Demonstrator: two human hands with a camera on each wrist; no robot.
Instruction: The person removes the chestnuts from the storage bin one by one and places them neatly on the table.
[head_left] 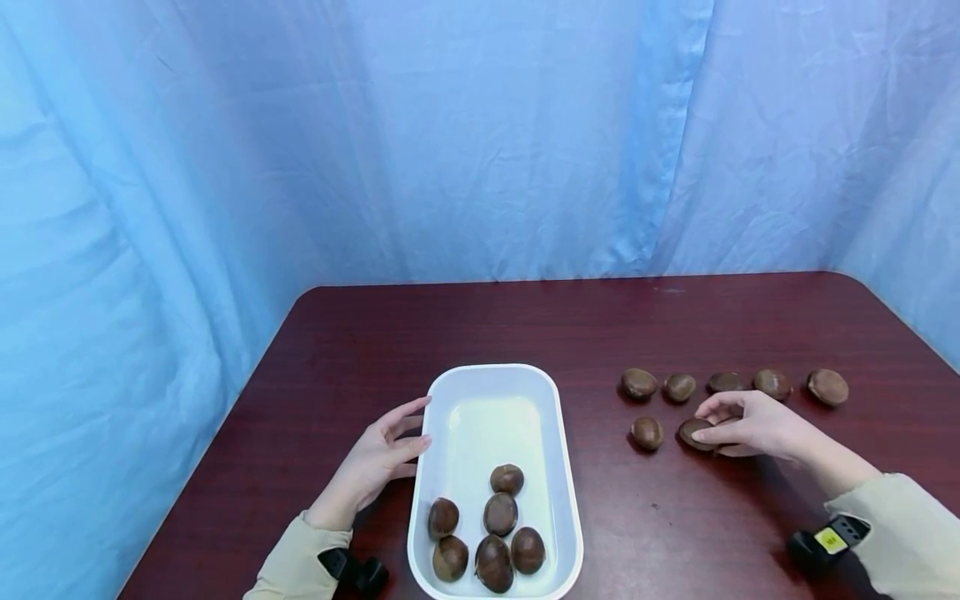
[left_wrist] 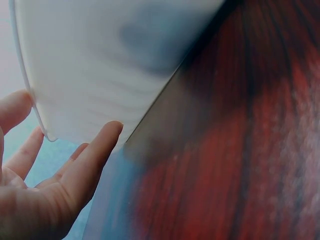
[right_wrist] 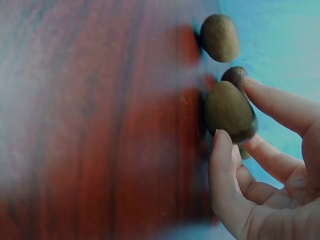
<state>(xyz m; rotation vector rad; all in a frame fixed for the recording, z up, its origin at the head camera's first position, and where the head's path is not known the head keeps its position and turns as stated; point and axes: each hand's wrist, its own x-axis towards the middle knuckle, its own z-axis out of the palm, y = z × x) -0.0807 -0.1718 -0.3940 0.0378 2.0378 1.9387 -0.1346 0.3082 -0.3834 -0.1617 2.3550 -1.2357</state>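
My right hand (head_left: 765, 429) pinches a brown chestnut (head_left: 694, 433) between thumb and fingers, low over the table on the right. In the right wrist view that chestnut (right_wrist: 229, 111) shows its paler face. Just left of it lies another chestnut (head_left: 647, 433). My left hand (head_left: 375, 460) rests against the left side of a white rectangular tray (head_left: 567, 487), fingers mostly straight and touching the rim; the left wrist view shows the fingertips (left_wrist: 114, 131) at the tray's wall (left_wrist: 75, 75). Several chestnuts, one of them a large one (head_left: 494, 564), lie in the tray's near half.
Behind my right hand a row of several chestnuts runs across the dark red-brown table (head_left: 360, 350), from a left one (head_left: 639, 383) to a right one (head_left: 828, 387). A light blue curtain (head_left: 480, 150) hangs around the table's far and side edges.
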